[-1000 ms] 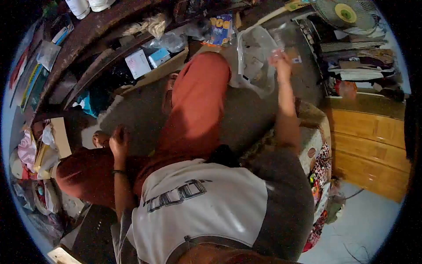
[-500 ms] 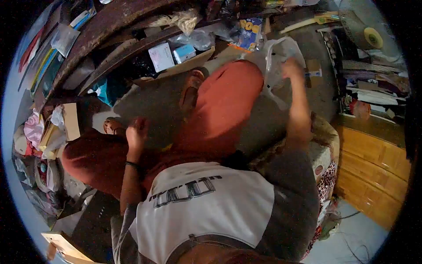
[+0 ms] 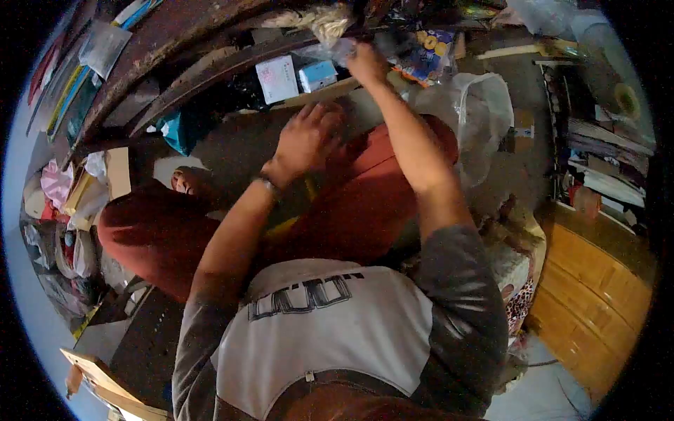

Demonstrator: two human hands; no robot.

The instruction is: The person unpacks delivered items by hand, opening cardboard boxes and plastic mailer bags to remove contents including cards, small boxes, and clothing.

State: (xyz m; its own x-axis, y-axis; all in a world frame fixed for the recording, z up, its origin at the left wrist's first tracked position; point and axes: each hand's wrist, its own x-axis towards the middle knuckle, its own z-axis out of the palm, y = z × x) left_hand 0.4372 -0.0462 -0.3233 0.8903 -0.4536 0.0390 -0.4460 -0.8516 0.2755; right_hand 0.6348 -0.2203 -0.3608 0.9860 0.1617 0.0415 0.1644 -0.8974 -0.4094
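Note:
My right hand [image 3: 366, 64] is stretched forward over the cardboard box, its fingers closed at a crumpled clear plastic bag [image 3: 340, 52]. Just below that bag, a white box [image 3: 277, 80] and a light blue box [image 3: 318, 76] lie side by side. My left hand [image 3: 309, 137] hovers above the floor in front of my bent knee, fingers loosely apart and somewhat blurred, with nothing visible in it. A large translucent plastic bag [image 3: 484, 105] sits on the floor to the right of my knee. Beside my right wrist lies a blue and yellow printed packet [image 3: 432, 56].
Wooden drawers [image 3: 590, 277] stand at the right, below a rack of stacked items [image 3: 607, 147]. A teal bag [image 3: 184, 132] lies near the dark wooden beam [image 3: 189, 84]. Mixed bags and cardboard [image 3: 77, 189] crowd the left side.
My right hand has left the large translucent bag and moved left to the crumpled clear bag by the boxes. My left hand has risen forward and to the right.

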